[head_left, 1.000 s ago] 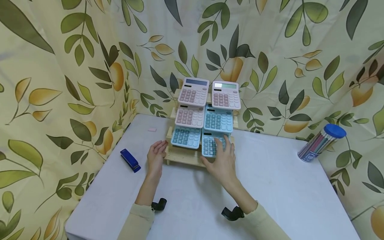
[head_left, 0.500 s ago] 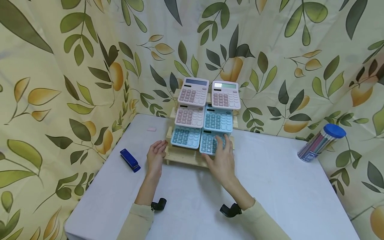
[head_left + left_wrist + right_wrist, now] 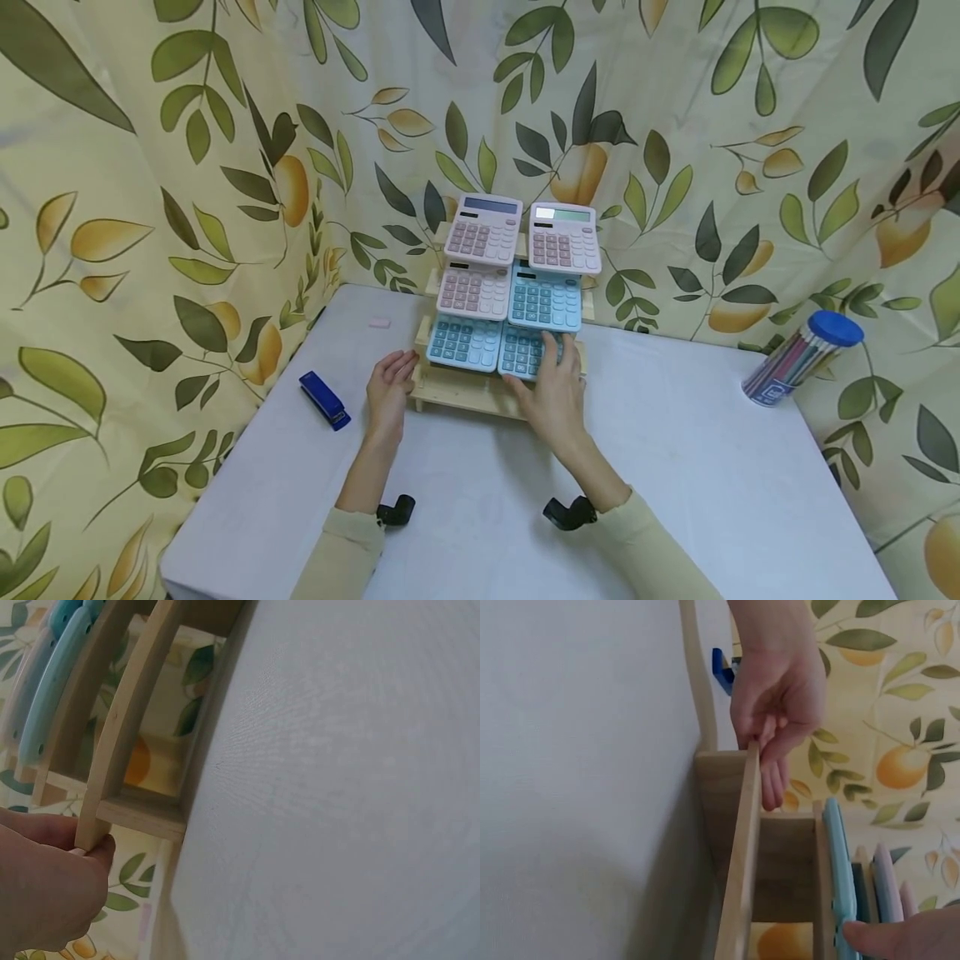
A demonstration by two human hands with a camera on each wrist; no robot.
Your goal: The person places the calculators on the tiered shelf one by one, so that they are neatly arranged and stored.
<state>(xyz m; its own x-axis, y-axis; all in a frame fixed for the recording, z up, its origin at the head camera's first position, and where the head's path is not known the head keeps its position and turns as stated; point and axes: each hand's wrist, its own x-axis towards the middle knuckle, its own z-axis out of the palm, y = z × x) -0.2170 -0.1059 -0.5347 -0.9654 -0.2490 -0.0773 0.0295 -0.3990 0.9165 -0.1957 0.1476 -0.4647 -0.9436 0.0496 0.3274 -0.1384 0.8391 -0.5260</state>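
At the far left of your white table (image 3: 675, 467) lies a blue stapler (image 3: 325, 400). Your left hand (image 3: 390, 392) pinches the left front corner of the wooden tiered rack (image 3: 457, 393), fingers curled on its edge. On the rack's lowest step, your right hand (image 3: 557, 398) rests with fingers fairly straight on the right blue calculator (image 3: 523, 353), just beside its blue twin (image 3: 465, 342). Far right stands a blue-lidded tub of pencils (image 3: 797, 357).
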